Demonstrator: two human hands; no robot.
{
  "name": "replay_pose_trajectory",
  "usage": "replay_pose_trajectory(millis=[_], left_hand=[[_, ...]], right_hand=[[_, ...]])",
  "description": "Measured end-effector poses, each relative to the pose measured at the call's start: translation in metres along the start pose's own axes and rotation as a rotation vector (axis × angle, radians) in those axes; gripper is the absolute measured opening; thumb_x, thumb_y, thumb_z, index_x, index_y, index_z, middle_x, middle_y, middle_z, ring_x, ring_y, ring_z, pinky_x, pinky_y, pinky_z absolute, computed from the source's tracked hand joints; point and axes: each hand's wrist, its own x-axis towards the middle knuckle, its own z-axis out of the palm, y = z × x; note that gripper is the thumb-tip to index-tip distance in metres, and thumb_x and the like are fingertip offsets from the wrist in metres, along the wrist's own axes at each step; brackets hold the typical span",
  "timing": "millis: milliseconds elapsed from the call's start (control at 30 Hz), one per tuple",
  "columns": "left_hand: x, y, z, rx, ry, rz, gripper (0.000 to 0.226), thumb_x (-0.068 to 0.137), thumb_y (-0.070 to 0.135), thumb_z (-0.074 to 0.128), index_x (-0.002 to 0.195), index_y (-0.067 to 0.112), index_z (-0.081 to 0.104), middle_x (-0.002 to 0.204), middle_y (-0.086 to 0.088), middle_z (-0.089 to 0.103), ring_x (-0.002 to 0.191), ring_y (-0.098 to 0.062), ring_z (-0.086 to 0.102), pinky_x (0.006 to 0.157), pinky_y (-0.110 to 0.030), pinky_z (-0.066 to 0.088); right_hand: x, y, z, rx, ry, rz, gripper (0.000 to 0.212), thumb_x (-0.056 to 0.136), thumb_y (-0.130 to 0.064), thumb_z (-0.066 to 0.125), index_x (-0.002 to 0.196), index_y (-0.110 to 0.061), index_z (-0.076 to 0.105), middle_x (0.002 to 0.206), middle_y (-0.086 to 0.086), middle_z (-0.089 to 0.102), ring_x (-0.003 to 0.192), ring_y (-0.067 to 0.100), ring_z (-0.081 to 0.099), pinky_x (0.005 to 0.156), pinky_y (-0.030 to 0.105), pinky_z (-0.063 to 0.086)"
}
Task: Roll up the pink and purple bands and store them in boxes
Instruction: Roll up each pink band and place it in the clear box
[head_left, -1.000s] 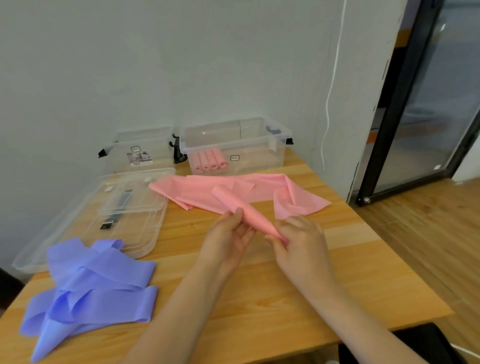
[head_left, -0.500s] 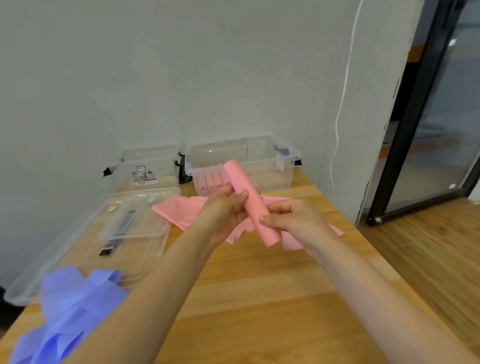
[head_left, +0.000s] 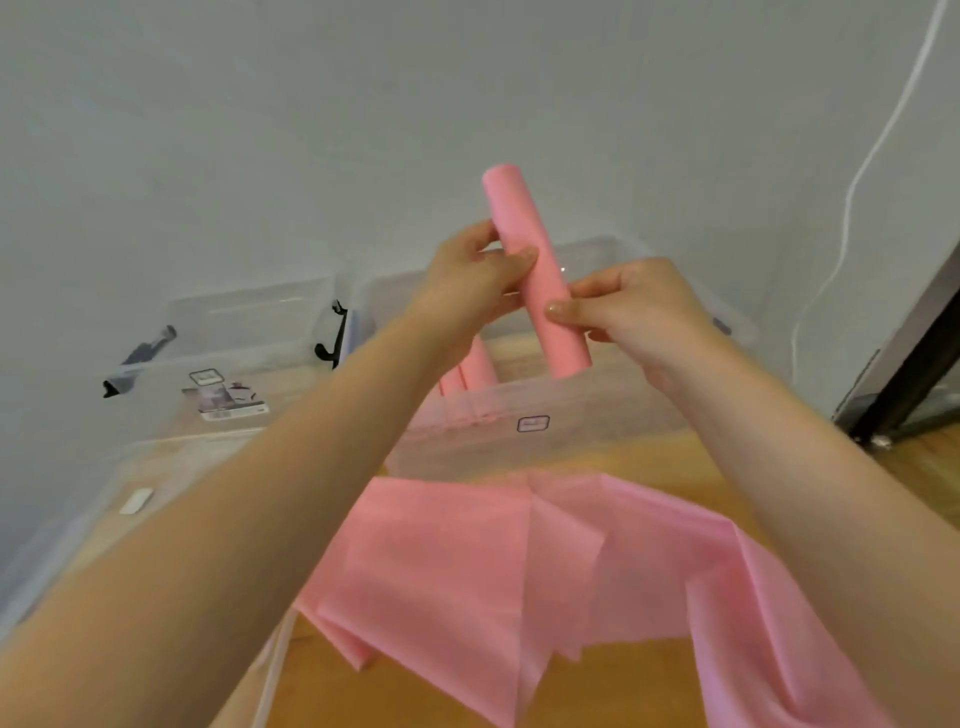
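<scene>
A rolled pink band (head_left: 535, 270) stands almost upright in the air above the right clear box (head_left: 597, 431). My left hand (head_left: 467, 280) grips its upper half from the left. My right hand (head_left: 634, 306) pinches its lower half from the right, thumb on the front. Inside that box lie other pink rolls (head_left: 467, 371), partly hidden by my left forearm. Unrolled pink bands (head_left: 519, 561) lie spread on the wooden table (head_left: 415, 691) in front of the box. The purple bands are out of view.
A second clear box (head_left: 244, 358) with a label and a small packet stands left of the first, against the white wall. A clear lid (head_left: 119, 499) lies in front of it. A white cable (head_left: 852, 197) hangs at the right, beside a dark door frame (head_left: 914, 374).
Both hands lifted the pink roll off the table and carried it forward over the right box. The view moved closer, and the purple bands left the frame.
</scene>
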Motion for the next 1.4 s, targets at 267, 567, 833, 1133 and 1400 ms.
replay_pose_trajectory(millis=[267, 567, 833, 1133, 1400], left_hand=[[-0.004, -0.035, -0.058, 1.238, -0.064, 0.078, 0.089, 0.077, 0.07, 0.018, 0.148, 0.016, 0.015, 0.156, -0.005, 0.012, 0.143, -0.02, 0.008, 0.114, -0.04, 0.006], [-0.018, -0.043, -0.065, 1.358, 0.031, -0.15, 0.097, 0.077, 0.074, -0.002, 0.148, 0.008, 0.005, 0.155, -0.013, 0.0, 0.143, -0.028, -0.006, 0.112, -0.051, -0.004], [-0.02, -0.046, -0.066, 1.307, 0.044, -0.176, 0.08, 0.089, 0.063, 0.013, 0.146, 0.007, 0.012, 0.152, -0.017, 0.018, 0.142, -0.028, 0.01, 0.113, -0.05, 0.007], [-0.018, -0.05, -0.067, 1.374, 0.011, -0.179, 0.074, 0.091, 0.057, 0.024, 0.142, 0.003, 0.032, 0.147, -0.018, 0.032, 0.137, -0.032, 0.026, 0.106, -0.048, 0.012], [-0.018, -0.049, -0.069, 1.352, 0.002, -0.183, 0.077, 0.091, 0.06, 0.014, 0.143, 0.004, 0.03, 0.149, -0.017, 0.029, 0.139, -0.03, 0.021, 0.111, -0.044, 0.002]], right_hand=[[0.06, 0.016, 0.008, -0.073, -0.07, 0.352, 0.02, 0.071, -0.01, 0.077, 0.09, -0.008, 0.071, 0.072, -0.004, 0.065, 0.058, 0.004, 0.058, 0.054, 0.014, 0.044], [0.099, 0.054, 0.041, -0.284, -0.085, 0.704, 0.033, 0.071, -0.019, 0.079, 0.097, -0.003, 0.068, 0.096, 0.007, 0.067, 0.09, 0.024, 0.064, 0.085, 0.04, 0.052], [0.113, 0.09, 0.056, -0.223, -0.2, 0.816, 0.043, 0.065, -0.01, 0.083, 0.103, 0.003, 0.066, 0.108, 0.012, 0.066, 0.096, 0.027, 0.064, 0.086, 0.04, 0.052], [0.111, 0.085, 0.076, -0.454, -0.343, 0.578, 0.035, 0.072, -0.011, 0.076, 0.104, 0.0, 0.067, 0.104, 0.017, 0.068, 0.097, 0.03, 0.064, 0.088, 0.043, 0.05], [0.115, 0.087, 0.081, -0.734, -0.552, 0.354, 0.045, 0.089, -0.02, 0.057, 0.132, -0.007, 0.048, 0.135, 0.013, 0.044, 0.124, 0.03, 0.041, 0.101, 0.036, 0.037]])
